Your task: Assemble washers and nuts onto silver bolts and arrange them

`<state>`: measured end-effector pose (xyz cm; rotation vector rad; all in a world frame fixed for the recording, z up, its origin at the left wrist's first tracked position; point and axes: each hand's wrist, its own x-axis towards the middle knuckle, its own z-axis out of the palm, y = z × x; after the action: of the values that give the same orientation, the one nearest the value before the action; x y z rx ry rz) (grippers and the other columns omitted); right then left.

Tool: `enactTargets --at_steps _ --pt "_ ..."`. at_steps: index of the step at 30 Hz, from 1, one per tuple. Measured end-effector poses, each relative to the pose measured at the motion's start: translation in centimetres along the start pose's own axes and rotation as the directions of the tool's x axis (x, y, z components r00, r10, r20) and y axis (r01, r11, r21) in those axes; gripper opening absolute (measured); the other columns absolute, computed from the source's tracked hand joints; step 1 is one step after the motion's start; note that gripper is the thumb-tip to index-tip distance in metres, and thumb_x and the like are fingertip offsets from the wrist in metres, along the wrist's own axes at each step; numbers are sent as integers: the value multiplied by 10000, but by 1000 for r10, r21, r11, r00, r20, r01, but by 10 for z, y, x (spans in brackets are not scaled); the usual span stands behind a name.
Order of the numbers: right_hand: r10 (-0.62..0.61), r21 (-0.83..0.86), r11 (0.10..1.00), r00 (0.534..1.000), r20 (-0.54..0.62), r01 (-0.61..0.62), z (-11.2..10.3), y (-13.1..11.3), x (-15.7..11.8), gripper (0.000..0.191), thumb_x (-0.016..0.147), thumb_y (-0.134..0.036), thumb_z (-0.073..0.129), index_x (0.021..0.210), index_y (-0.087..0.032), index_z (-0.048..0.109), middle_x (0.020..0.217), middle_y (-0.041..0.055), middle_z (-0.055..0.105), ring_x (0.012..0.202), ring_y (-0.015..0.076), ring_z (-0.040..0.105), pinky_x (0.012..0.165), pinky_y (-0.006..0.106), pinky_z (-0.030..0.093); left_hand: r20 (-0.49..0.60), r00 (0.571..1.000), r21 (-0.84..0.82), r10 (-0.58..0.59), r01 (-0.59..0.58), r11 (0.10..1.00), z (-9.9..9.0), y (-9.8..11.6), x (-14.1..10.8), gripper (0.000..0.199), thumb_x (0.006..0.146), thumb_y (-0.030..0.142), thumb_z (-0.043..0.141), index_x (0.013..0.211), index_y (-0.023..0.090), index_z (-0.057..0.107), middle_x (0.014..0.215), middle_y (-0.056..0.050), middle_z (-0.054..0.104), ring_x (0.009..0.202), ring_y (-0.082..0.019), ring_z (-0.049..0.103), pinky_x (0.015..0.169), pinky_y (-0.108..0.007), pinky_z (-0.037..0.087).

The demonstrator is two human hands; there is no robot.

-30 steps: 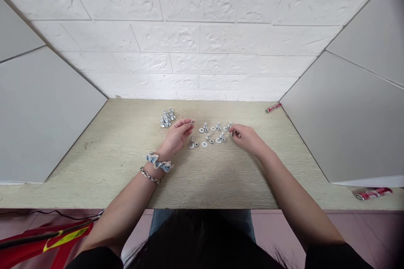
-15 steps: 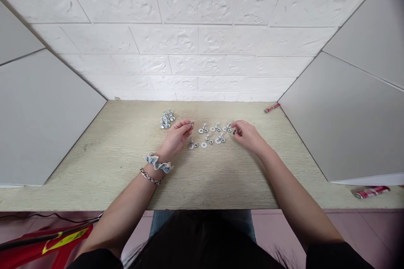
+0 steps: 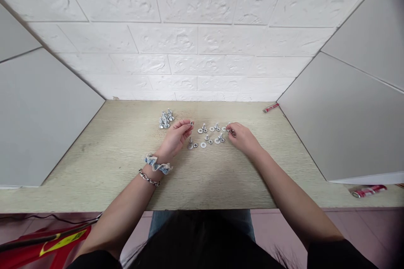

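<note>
My left hand pinches a small metal nut between thumb and fingertips, just left of the laid-out hardware. My right hand is closed at the right end of the upper row, its fingertips around small metal parts. Between the hands lie several groups of bolts, nuts and flat washers in two rows, among them a washer, a nut and an upright bolt. Fingers partly cover the rightmost group. Behind my left hand is a pile of assembled bolts.
The wooden table meets a white brick-patterned wall at the back. Grey panels stand on both sides. One red cylinder lies at the back right, another near the front right edge. A red object is below the table's left.
My right hand has shifted a little to the left, over the rightmost group of parts. My left hand stays in place with the nut.
</note>
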<state>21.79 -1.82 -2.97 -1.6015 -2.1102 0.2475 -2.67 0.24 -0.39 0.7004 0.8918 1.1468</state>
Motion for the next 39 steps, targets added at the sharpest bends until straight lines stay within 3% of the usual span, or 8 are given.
enactTargets --at_steps 16,24,34,39 --pt "53 65 996 998 43 -56 -4 -2 1 157 804 -159 473 916 -188 580 899 48 634 822 163 566 751 279 417 -5 1000 1 -2 2 1000 0 -1 1 99 678 114 654 768 135 617 851 -34 658 714 -60 595 628 -140 469" --pt "24 22 999 999 47 -25 -3 -1 2 183 816 -150 466 940 -173 599 945 74 647 884 179 576 797 301 419 -9 1000 7 -5 5 1000 1 0 0 99 675 114 655 762 134 613 844 -34 659 707 -62 592 621 -141 467" --pt "-5 87 996 1000 -19 6 -1 4 2 183 763 -106 467 881 -164 594 859 55 609 743 147 550 707 273 427 -8 1000 19 -7 7 1000 -1 -1 2 164 645 145 685 786 131 601 866 -33 651 727 -63 587 637 -146 464" --pt "9 163 987 994 -110 9 -4 1 2 156 740 -113 467 813 -165 593 852 49 566 690 131 528 673 276 428 -35 998 99 57 -53 994 1 3 1 232 649 172 683 859 143 588 856 -21 637 685 -50 573 613 -141 453"
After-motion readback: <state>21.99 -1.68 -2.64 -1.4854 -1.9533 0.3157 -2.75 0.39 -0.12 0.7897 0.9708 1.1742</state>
